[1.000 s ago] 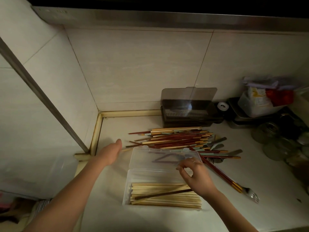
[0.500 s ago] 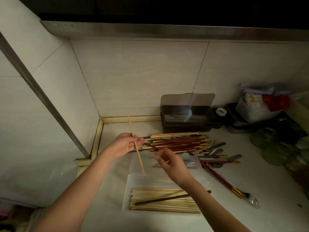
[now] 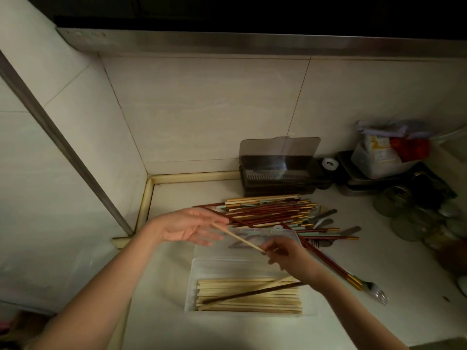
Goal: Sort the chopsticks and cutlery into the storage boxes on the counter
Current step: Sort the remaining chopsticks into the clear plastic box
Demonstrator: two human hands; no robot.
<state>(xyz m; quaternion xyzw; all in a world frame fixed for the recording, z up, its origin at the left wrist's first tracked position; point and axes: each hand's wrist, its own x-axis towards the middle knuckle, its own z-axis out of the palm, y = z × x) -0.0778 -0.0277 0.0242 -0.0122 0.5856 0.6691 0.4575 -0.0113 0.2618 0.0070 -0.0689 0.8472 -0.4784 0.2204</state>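
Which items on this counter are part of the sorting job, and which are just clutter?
Job:
pale chopstick held between left hand and right hand
clear box of pale chopsticks
loose chopstick pile
fork
dark lidded box

Lying about:
plastic tub
metal tray
glass jars

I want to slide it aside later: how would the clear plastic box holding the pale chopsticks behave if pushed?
The clear plastic box looks thin-walled, so probably light and easy to slide on the smooth counter. Its open lid may flap or catch the pile of red chopsticks behind. The pale chopsticks lie loose, so they would likely shift.
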